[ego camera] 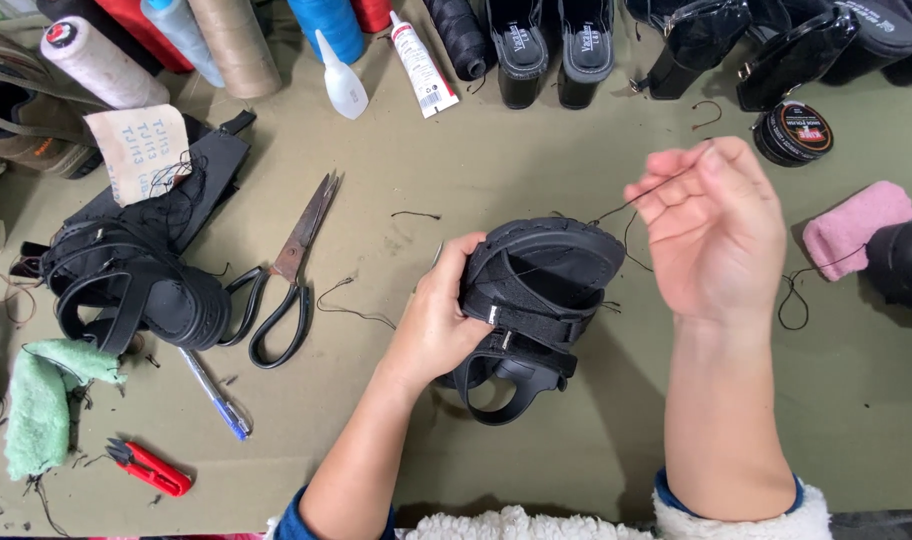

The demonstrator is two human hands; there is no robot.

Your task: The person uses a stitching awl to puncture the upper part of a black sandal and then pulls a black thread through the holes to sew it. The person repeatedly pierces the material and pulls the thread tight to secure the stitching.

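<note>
My left hand (439, 322) grips a black strapped sandal (536, 300) by its side, holding it tilted on the olive table cover (396, 170). My right hand (718, 232) is raised just right of the sandal, fingers pinched on a thin black thread (631, 203) that runs down to the sandal's sole edge. A second black sandal (136, 290) lies at the left.
Large scissors (291, 270), a blue pen (216, 395), red thread snips (151, 467) and a green cloth (41, 405) lie left. Thread cones (96, 62), a glue tube (421, 65), a squeeze bottle (344, 82), black shoes (551, 45), a polish tin (794, 132) and pink cloth (856, 228) ring the far edge.
</note>
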